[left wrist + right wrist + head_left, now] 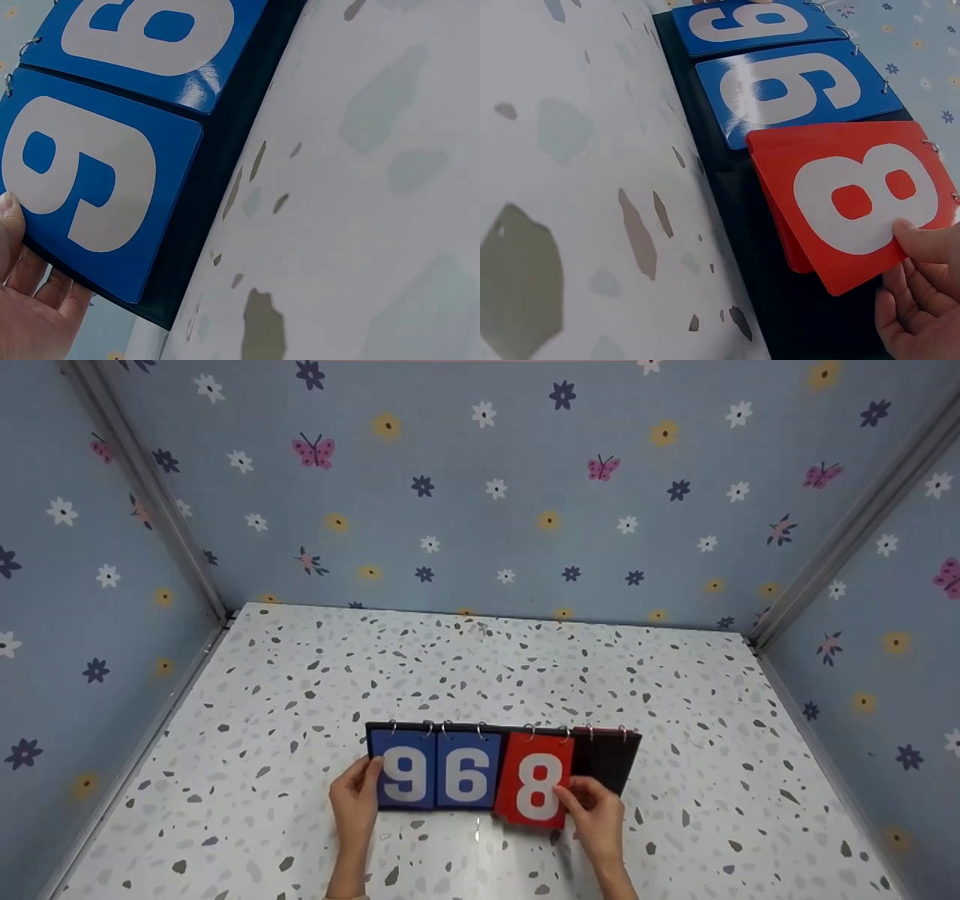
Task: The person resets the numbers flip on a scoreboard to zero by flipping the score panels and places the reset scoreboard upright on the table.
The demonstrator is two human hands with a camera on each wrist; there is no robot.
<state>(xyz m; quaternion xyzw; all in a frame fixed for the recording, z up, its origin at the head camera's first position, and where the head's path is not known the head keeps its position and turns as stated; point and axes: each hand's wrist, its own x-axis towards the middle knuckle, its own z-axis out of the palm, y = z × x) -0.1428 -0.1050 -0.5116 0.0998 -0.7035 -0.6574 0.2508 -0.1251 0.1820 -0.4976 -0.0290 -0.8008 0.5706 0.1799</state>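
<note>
A black flip scoreboard stands on the speckled table, with number cards hung on metal rings. Two blue cards show 9 and 6; beside them a red card shows 8. My left hand grips the board's left edge, thumb on the blue 9 card, fingers behind. My right hand pinches the right edge of the red 8 card, which is lifted off the red cards under it and tilted. The rightmost section shows bare black.
The white speckled tabletop extends behind and to both sides of the board. Blue panels with flowers and butterflies enclose it at the back, left and right, joined by grey corner posts.
</note>
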